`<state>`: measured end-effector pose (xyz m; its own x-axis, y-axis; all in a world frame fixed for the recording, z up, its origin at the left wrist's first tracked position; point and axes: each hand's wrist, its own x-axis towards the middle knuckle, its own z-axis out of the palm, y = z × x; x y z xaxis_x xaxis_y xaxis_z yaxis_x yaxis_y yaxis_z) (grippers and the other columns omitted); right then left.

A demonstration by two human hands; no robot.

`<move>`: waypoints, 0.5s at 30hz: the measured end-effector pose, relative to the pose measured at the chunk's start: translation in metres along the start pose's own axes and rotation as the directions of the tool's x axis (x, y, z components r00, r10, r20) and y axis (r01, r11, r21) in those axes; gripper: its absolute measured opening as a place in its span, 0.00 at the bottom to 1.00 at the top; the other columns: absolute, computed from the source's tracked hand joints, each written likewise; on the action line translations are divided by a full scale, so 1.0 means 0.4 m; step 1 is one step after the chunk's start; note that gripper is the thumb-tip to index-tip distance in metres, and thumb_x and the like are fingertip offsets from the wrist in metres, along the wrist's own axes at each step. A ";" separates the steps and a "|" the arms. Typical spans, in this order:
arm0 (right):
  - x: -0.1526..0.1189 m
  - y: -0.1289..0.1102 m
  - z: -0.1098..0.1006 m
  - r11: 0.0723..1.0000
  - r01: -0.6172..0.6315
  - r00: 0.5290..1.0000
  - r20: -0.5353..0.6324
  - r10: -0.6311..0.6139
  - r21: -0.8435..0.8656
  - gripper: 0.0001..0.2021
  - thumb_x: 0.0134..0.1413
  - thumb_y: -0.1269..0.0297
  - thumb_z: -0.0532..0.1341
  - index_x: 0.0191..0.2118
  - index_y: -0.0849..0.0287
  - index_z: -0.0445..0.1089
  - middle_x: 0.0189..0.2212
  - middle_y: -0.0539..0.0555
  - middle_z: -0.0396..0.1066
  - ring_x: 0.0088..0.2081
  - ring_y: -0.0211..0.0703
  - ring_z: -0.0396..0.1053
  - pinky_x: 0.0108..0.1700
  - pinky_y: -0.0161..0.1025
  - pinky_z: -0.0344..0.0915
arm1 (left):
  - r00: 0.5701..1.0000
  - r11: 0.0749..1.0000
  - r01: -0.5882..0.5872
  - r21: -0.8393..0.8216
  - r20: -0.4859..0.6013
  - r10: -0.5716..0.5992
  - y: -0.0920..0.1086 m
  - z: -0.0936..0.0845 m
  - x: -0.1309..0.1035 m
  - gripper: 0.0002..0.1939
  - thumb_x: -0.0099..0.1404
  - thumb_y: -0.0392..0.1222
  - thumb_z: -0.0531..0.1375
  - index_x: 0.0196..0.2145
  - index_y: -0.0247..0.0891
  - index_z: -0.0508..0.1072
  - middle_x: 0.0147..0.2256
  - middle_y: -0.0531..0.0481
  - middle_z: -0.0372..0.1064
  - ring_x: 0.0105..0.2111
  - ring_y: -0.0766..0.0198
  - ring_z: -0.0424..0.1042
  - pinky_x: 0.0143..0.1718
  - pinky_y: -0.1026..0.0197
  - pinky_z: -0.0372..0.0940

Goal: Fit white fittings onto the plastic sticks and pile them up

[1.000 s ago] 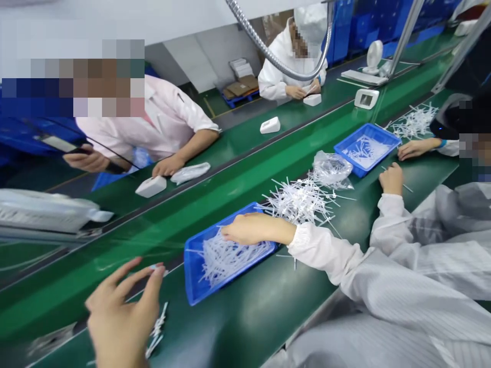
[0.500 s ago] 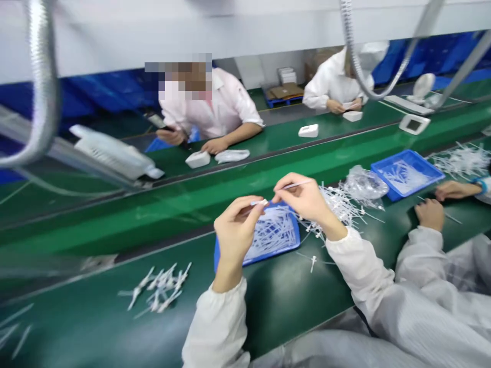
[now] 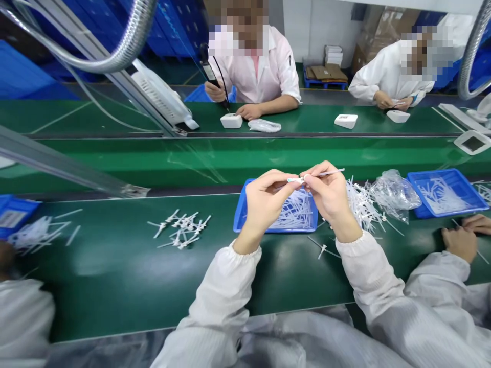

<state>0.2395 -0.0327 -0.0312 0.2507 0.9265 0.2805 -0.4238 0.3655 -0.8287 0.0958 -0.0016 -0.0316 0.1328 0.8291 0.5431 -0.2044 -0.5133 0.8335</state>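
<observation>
My left hand pinches a small white connector between thumb and fingertips. My right hand grips a thin white tube, whose free end sticks out to the right. The two hands' fingertips meet, and the tube's inner end is hidden by them. Below and behind the hands is a blue tray of loose white tubes. A white piece with thin tubes lies on the green bench to the tray's lower right.
Left on the bench is a pile of connector pieces. A heap of tubes, a clear plastic bag and another blue tray are at the right. Co-workers' arms reach in at both sides; two people sit opposite.
The view has levelled and swung left. My right hand has closed in on my left, so their fingertips now meet at the connector. More of the bench's left side shows.
</observation>
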 end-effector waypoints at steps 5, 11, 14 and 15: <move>0.000 -0.005 0.010 0.997 -0.007 1.000 -0.015 0.008 0.070 0.20 0.45 0.60 0.81 0.30 0.56 0.69 0.28 0.46 0.78 0.28 0.34 0.72 0.32 0.34 0.68 | 1.000 1.000 -0.026 -0.012 0.012 0.026 -0.005 -0.005 0.002 0.05 0.63 0.44 0.76 0.35 0.42 0.87 0.32 0.50 0.82 0.31 0.64 0.80 0.35 0.62 0.75; -0.005 0.007 -0.008 0.990 0.121 0.993 0.016 -0.120 -0.074 0.16 0.49 0.62 0.81 0.31 0.55 0.72 0.30 0.47 0.78 0.35 0.39 0.78 0.40 0.37 0.75 | 0.994 0.993 -0.087 0.074 0.065 0.083 -0.007 -0.018 0.001 0.03 0.63 0.39 0.76 0.36 0.44 0.88 0.31 0.51 0.81 0.29 0.67 0.77 0.30 0.65 0.70; -0.005 0.008 -0.013 0.980 0.150 0.989 0.036 -0.146 -0.134 0.15 0.52 0.60 0.79 0.32 0.55 0.72 0.31 0.48 0.78 0.35 0.39 0.77 0.39 0.38 0.75 | 0.998 0.999 -0.032 0.034 0.064 0.030 -0.008 -0.017 0.002 0.03 0.63 0.42 0.77 0.34 0.43 0.88 0.30 0.50 0.81 0.29 0.65 0.79 0.31 0.63 0.72; -0.005 0.007 -0.014 0.981 0.140 0.990 0.043 -0.135 -0.135 0.16 0.53 0.59 0.79 0.32 0.55 0.72 0.31 0.47 0.78 0.33 0.38 0.77 0.38 0.37 0.75 | 0.998 1.000 -0.004 0.017 0.066 0.003 -0.008 -0.016 0.003 0.05 0.62 0.43 0.77 0.34 0.43 0.88 0.31 0.49 0.81 0.30 0.64 0.80 0.32 0.63 0.74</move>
<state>0.2428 -0.0339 -0.0366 0.2683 0.8717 0.4101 -0.2632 0.4759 -0.8392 0.0903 0.0024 -0.0343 0.1960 0.8109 0.5514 -0.1884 -0.5207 0.8327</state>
